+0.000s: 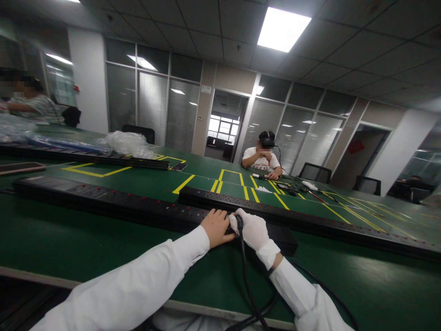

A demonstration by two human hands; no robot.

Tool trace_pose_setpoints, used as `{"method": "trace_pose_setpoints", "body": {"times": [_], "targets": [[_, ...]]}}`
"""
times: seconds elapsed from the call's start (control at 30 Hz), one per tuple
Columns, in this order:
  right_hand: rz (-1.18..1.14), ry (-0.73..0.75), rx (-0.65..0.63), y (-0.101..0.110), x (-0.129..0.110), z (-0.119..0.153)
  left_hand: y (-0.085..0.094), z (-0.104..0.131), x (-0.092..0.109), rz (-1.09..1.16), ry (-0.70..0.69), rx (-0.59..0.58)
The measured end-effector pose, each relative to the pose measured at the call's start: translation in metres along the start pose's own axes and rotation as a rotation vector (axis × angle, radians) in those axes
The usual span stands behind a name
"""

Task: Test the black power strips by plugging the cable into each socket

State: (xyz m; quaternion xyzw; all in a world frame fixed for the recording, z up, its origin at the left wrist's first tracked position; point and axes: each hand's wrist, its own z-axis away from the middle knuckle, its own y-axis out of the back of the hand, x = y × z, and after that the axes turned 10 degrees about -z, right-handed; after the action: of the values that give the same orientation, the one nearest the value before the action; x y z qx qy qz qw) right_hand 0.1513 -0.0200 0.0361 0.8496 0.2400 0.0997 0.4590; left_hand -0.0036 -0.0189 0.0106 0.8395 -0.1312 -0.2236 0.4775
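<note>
A long black power strip with small red parts along its top lies across the green table in front of me. My left hand is bare and rests on this strip with its fingers spread. Beside it, my right hand, in a white glove, is closed round a black plug at the strip. From the plug a thick black cable hangs down over the table's near edge. The plug's contact with the strip is hidden by my fingers.
Behind lies a second long black strip. Clear plastic wrap, more strips and a phone are at the left. Across the table sits a person in a headset near cables. Another person is at far left.
</note>
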Motion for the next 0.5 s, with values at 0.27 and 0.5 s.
{"method": "trace_pose_setpoints", "body": {"times": [0.27, 0.5], "targets": [[-0.013, 0.004, 0.003, 0.0002, -0.0002, 0.0000, 0.0022, 0.0008, -0.0002, -0.003, -0.005, 0.007], [-0.001, -0.012, -0.018, 0.0020, -0.0022, 0.0000, 0.0030, 0.0004, -0.0007, -0.005, -0.013, -0.007]]}}
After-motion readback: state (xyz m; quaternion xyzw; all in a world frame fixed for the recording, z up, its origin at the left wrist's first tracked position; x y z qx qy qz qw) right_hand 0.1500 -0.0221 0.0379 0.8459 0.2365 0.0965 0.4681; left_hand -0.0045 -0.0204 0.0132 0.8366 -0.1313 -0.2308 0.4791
